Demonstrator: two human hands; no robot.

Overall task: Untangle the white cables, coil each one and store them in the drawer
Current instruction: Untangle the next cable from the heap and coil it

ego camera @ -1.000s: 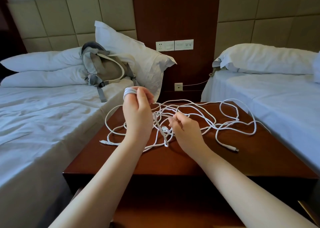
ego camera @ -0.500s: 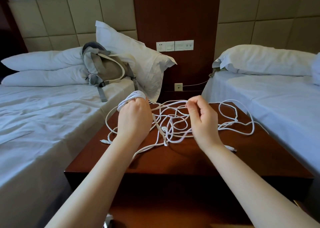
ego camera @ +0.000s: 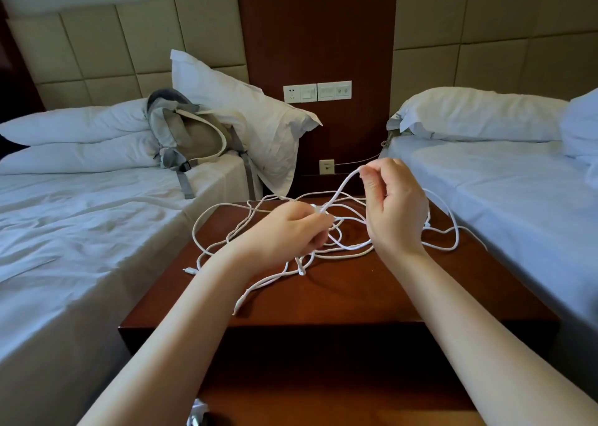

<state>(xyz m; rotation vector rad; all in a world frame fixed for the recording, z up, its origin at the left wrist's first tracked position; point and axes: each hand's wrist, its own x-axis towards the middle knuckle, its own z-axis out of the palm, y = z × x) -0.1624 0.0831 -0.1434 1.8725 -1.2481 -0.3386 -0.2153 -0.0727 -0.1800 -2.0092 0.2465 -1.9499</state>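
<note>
Fingers [ego camera: 372, 181] of the right hand [ego camera: 396, 212] pinch a white cable [ego camera: 338, 194] above the nightstand [ego camera: 356, 296]; it slants down-left to the left hand [ego camera: 291, 231] (curled, gripping it too).

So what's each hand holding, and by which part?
Both hold white cable. The right hand pinches a raised strand at its top; the left hand grips cable lower down.
</note>
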